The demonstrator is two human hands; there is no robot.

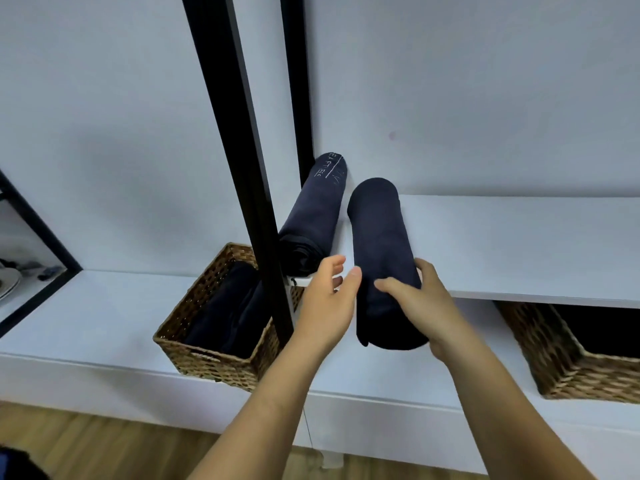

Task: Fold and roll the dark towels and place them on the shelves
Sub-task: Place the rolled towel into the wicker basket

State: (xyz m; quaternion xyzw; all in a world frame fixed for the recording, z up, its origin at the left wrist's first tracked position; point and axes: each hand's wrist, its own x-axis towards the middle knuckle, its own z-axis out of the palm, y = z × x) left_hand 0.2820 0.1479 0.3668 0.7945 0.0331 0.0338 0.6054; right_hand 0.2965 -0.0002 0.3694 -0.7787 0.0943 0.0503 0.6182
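Note:
A dark navy rolled towel [381, 244] lies lengthwise over the front edge of the white upper shelf [519, 244], its near end sticking out past the edge. My right hand [420, 303] grips that near end from the right. My left hand [329, 299] is beside the roll on its left, fingers spread, thumb touching the fabric. A second rolled navy towel [317, 209] with pale lettering rests on the same shelf at the left, against the wall and the black post.
A black frame post [242, 150] runs down just left of my hands. On the lower white shelf [86, 323] sit a wicker basket [207, 355] holding dark towels and another wicker basket [568, 368] at the right. Wood floor lies below.

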